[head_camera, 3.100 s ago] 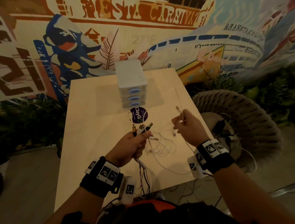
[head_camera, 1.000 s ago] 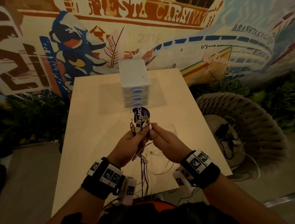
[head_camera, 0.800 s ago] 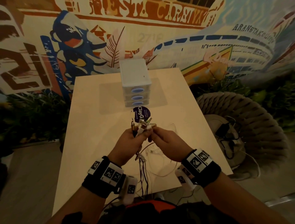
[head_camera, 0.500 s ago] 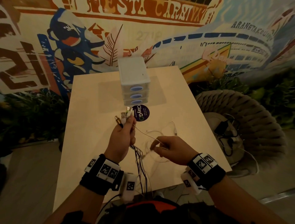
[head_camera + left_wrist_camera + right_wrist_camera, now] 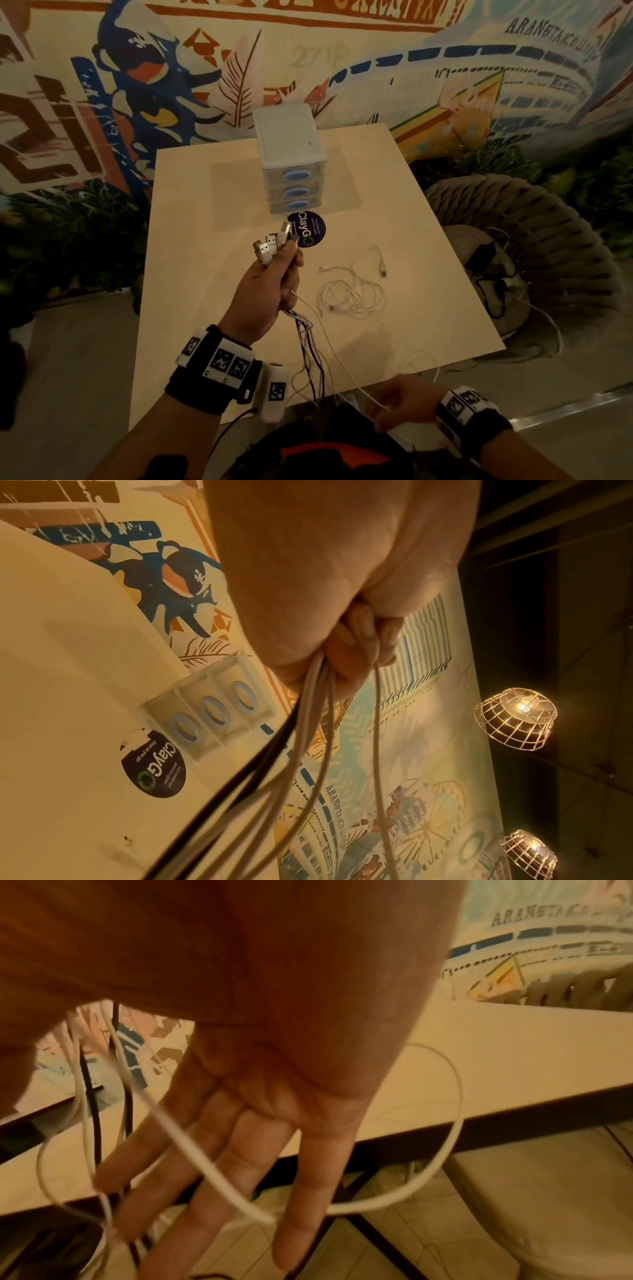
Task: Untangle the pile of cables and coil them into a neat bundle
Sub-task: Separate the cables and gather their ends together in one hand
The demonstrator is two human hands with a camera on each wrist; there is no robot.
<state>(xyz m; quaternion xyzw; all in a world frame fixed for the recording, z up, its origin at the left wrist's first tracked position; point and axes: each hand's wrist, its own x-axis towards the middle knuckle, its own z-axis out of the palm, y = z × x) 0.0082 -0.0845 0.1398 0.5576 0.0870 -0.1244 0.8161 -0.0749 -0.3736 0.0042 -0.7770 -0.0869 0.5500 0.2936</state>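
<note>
While your left hand point(image 5: 270, 291) fists a bunch of cables point(image 5: 310, 342) above the counter point(image 5: 205, 274), their plugs point(image 5: 270, 245) fan out above the knuckles and the cords hang past the near edge. Right of it, a loose white coil point(image 5: 352, 294) lies on the counter, apart from both hands. Lowest and rightmost, your right hand point(image 5: 404, 404) has its fingers point(image 5: 240, 1172) spread straight, one white cable point(image 5: 205, 1164) draped across them.
</note>
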